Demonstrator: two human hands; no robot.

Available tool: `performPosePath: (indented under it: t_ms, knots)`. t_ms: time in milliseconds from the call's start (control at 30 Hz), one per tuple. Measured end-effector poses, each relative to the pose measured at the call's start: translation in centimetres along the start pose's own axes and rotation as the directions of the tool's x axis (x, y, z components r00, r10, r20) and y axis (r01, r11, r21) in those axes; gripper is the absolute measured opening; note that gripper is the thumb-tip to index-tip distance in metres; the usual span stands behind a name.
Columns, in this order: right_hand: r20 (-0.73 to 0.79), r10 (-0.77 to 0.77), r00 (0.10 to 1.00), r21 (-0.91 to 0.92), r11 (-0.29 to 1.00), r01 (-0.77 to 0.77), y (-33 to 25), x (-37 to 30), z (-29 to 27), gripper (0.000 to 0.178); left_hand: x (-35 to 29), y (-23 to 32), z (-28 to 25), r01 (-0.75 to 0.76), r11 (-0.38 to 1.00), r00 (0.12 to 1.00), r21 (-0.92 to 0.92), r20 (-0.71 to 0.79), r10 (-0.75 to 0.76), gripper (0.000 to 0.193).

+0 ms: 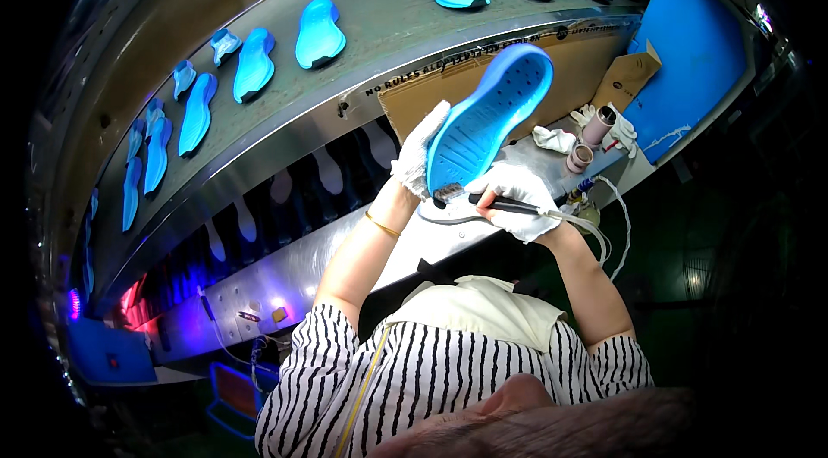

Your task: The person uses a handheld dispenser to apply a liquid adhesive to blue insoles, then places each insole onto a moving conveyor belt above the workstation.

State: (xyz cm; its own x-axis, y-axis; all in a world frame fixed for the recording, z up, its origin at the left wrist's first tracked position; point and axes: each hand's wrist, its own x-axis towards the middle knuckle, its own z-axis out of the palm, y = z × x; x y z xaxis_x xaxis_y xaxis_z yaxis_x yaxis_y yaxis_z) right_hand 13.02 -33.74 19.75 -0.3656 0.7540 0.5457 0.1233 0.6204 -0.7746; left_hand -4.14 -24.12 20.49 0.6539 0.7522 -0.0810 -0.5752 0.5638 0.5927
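A bright blue shoe sole point(490, 117) is tilted up in front of me, with its ridged and dotted inner face showing. My left hand point(423, 147), in a white glove, grips it along its left edge near the lower end. In my gloved right hand point(521, 199) is a brush with a black handle point(504, 203), a pale tube running from its back end. Its dark bristles point(449, 192) are at the lower end of the sole, where a black patch shows. Whether they touch it I cannot tell. The right thumb and fingers are closed round the handle.
Beyond my hands a conveyor belt point(379, 27) carries several blue soles point(320, 31). Below it, pale soles point(328, 170) show on a lower level. Cardboard point(414, 104) leans behind the held sole. A cup point(580, 158), a spool-like tube point(599, 123) and white gloves point(554, 140) lie at right.
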Motion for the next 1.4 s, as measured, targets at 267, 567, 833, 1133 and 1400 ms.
performPosePath:
  t_ms: [267, 567, 833, 1133, 1400]
  knots:
    - [0.234, 0.309, 0.922, -0.031, 0.950, -0.310, 0.2, 0.2, -2.2, 0.010, 0.2, -0.6, 0.4, 0.127, 0.884, 0.990, 0.451, -0.117, -0.083, 0.035]
    - [0.204, 0.262, 0.943, -0.243, 0.947, -0.210, -0.3, -0.5, -4.8, 0.009, 0.4, -0.3, 0.5, 0.216, 0.843, 0.976, 0.493, -0.110, -0.186, 0.050]
    - [-0.220, 0.313, 0.924, 0.028, 0.949, -0.315, -1.1, -2.0, 0.2, 0.009, 1.3, -2.5, -1.7, 0.035, 0.984, 0.982, -0.173, 0.187, -0.003, 0.069]
    - [-0.303, 0.349, 0.887, 0.330, 0.911, -0.246, -1.5, -1.2, -0.4, 0.005, -0.4, -4.2, 0.3, -0.071, 0.983, 0.975, -0.168, 0.197, 0.104, 0.071]
    - [-0.202, 0.186, 0.962, 0.278, 0.952, -0.126, -1.4, -1.3, 1.2, 0.007, -1.2, -4.2, 1.3, -0.038, 0.973, 0.977, -0.229, 0.195, 0.084, 0.067]
